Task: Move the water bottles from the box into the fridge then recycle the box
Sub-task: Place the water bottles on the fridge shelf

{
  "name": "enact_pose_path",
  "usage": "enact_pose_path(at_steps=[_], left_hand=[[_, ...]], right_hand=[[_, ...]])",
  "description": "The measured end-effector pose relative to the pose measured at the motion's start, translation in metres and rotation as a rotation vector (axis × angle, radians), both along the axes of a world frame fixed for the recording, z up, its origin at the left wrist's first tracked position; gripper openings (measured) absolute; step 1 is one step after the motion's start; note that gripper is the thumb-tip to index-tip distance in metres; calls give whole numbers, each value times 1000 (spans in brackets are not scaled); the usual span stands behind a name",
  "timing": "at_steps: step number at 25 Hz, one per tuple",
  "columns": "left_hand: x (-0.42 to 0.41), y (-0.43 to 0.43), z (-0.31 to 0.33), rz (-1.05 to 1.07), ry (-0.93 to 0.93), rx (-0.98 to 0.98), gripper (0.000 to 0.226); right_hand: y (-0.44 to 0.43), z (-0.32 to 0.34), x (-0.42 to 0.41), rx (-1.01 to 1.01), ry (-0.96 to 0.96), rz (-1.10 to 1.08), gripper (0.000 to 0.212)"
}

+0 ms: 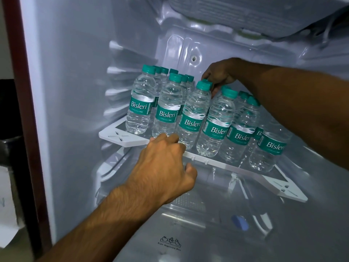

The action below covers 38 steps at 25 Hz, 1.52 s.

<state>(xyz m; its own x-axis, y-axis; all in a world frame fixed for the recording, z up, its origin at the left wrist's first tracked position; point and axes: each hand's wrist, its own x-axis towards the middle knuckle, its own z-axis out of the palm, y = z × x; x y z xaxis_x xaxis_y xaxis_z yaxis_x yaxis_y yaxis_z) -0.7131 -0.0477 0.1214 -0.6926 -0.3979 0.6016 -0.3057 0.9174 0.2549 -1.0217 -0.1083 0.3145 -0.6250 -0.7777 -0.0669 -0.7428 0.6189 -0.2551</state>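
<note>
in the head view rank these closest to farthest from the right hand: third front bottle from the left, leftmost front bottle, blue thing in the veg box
1. Third front bottle: mid-shelf, its cap right at the fingers of the right hand.
2. Leftmost front bottle: at the left end of the shelf.
3. Blue thing: below the shelf, down in the vegetable box.

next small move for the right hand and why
Probably set the bottle that the right hand pinches by its cap down behind the front row and let go: the front row already spans the shelf, whose edge the left hand holds.
</note>
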Motion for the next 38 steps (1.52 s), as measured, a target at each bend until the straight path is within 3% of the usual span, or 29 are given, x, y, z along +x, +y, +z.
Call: enact_pose_path(at_steps=[6,9,15,20,26,29,33,38], left_hand=[[-3,-4,0,-2,-4,-18,26],[-4,-5,0,-2,-11,-44,29],[-1,-1,6,-7,-77,-3,44],[2,4,21,10,-200,24,42],[17,6,46,-38,-474,103,56],[42,12,47,-53,-332,133,63],[94,13,37,-49,-161,40,56],[179,23,22,1,-168,-69,52]], right_hand=[[12,9,9,1,-45,2,40],[22,15,19,-103,39,-17,27],[49,16,39,-250,215,-1,45],[70,12,74,-227,345,19,58],[90,-11,131,-334,445,-128,43],[108,-32,174,-532,543,-155,34],[142,-65,251,-709,621,-85,26],[172,-124,339,-791,510,107,25]])
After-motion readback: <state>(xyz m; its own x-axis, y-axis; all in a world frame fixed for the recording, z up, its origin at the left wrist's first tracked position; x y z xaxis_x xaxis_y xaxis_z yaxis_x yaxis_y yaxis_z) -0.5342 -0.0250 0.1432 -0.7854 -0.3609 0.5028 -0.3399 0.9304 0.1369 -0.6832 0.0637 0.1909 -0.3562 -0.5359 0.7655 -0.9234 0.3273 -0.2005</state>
